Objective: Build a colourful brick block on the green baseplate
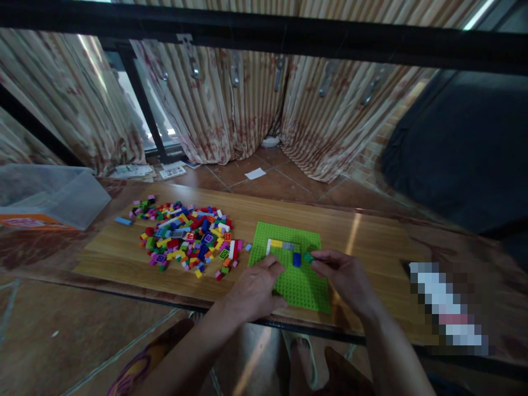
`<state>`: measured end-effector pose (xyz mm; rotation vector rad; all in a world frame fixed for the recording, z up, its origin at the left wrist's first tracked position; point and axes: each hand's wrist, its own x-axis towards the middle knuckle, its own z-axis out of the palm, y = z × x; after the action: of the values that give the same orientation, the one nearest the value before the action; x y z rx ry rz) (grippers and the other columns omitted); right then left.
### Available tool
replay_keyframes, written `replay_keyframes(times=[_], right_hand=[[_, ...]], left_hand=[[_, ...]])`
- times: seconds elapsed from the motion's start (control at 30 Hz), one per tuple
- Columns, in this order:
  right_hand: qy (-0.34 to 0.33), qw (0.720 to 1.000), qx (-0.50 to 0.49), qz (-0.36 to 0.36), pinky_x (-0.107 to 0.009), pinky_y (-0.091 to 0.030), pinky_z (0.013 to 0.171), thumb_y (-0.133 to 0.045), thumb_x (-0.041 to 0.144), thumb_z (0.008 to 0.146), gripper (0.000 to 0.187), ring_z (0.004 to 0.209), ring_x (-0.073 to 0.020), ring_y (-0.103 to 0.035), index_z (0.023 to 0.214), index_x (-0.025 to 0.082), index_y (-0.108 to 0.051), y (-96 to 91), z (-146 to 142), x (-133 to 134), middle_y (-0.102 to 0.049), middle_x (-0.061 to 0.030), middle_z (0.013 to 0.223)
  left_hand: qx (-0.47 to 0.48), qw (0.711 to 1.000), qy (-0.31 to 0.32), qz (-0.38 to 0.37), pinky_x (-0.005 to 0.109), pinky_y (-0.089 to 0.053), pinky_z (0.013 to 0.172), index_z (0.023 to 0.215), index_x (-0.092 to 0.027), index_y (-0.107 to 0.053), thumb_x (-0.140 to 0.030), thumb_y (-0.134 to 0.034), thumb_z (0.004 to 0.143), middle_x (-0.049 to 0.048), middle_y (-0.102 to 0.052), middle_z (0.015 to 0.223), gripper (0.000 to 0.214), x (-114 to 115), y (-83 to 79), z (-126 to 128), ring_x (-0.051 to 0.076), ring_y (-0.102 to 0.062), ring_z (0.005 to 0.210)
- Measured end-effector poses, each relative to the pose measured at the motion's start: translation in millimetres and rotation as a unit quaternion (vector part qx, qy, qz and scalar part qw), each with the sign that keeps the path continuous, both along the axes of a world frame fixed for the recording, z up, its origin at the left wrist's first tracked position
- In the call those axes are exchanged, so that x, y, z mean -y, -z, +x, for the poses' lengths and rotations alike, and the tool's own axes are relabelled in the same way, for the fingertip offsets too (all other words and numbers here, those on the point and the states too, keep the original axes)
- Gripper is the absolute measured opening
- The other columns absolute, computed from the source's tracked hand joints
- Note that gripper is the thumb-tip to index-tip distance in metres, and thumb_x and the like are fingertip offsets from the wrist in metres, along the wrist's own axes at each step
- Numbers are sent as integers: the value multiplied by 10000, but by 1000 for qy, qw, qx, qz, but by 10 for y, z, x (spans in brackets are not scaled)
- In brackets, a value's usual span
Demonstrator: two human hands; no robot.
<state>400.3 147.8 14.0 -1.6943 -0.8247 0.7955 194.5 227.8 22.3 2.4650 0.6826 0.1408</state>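
A bright green baseplate (303, 289) lies on the wooden table (371, 236) in front of me. On it stand a white, a yellow and a grey brick in a row (277, 243), with a blue brick (296, 259) just below them. My left hand (256, 289) rests on the plate's left part, fingers curled down on it. My right hand (344, 275) pinches a small green brick (308, 257) at its fingertips, right beside the blue brick.
A heap of several loose coloured bricks (187, 236) lies left of the plate. A clear plastic box (49, 195) stands at the far left. Curtains hang behind the table. A blurred-out object (447, 305) lies at the right.
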Motion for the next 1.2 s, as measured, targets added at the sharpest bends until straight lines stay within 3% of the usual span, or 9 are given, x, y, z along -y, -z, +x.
replay_keyframes(times=[0.17, 0.27, 0.43, 0.6, 0.73, 0.9, 1.2], right_hand=[[-49, 998, 34, -17, -338, -530, 692, -728, 364, 626, 236, 709, -177, -659, 800, 207, -750, -19, 4, 41, -742, -24, 775], [-61, 996, 44, -56, -329, -526, 662, -711, 350, 636, 247, 683, -173, -650, 825, 194, -743, 21, 11, 60, -731, -27, 761], [-62, 993, 35, -98, -321, -519, 620, -696, 348, 651, 261, 643, -168, -634, 853, 185, -729, 67, 4, 76, -719, -24, 749], [-99, 983, 126, -87, -344, -498, 730, -667, 333, 703, 196, 723, -189, -652, 833, 211, -749, 37, -28, 42, -731, -18, 757], [-83, 985, 136, -74, -345, -487, 742, -656, 339, 716, 197, 762, -202, -660, 836, 207, -739, 91, -20, -1, -741, -32, 810], [-66, 991, 91, -78, -314, -490, 654, -655, 372, 716, 235, 642, -175, -631, 844, 187, -722, 153, -30, -21, -715, -29, 734], [-53, 984, 133, -103, -324, -503, 708, -640, 382, 731, 264, 738, -198, -666, 900, 210, -746, 126, -44, -38, -740, -44, 833]], left_hand=[[23, 999, -30, 13, 362, -497, 926, 1150, -191, -553, -370, -698, 769, 64, -552, 1199, 445, 152, 144, 127, 243, -595, 1047], [34, 998, -46, 9, 379, -496, 944, 1157, -181, -547, -386, -673, 797, 72, -550, 1222, 433, 206, 179, 160, 250, -594, 1058], [47, 996, -71, -3, 368, -491, 968, 1212, -191, -519, -318, -586, 862, 74, -548, 1261, 378, 202, 181, 169, 237, -591, 1090], [40, 995, -95, -8, 351, -500, 950, 1302, -222, -458, -269, -554, 874, 71, -531, 1312, 442, 164, 132, 206, 224, -603, 1082], [28, 995, -99, 8, 345, -520, 908, 1265, -224, -494, -258, -523, 889, 57, -581, 1240, 379, 146, 100, 261, 221, -623, 1045], [13, 992, -122, 40, 334, -544, 831, 1197, -216, -549, -259, -508, 901, 43, -619, 1156, 302, 138, 108, 355, 205, -654, 940], [-12, 988, -139, 71, 306, -533, 793, 1062, -216, -579, -258, -488, 915, 38, -630, 1094, 178, 89, 135, 482, 190, -651, 911]])
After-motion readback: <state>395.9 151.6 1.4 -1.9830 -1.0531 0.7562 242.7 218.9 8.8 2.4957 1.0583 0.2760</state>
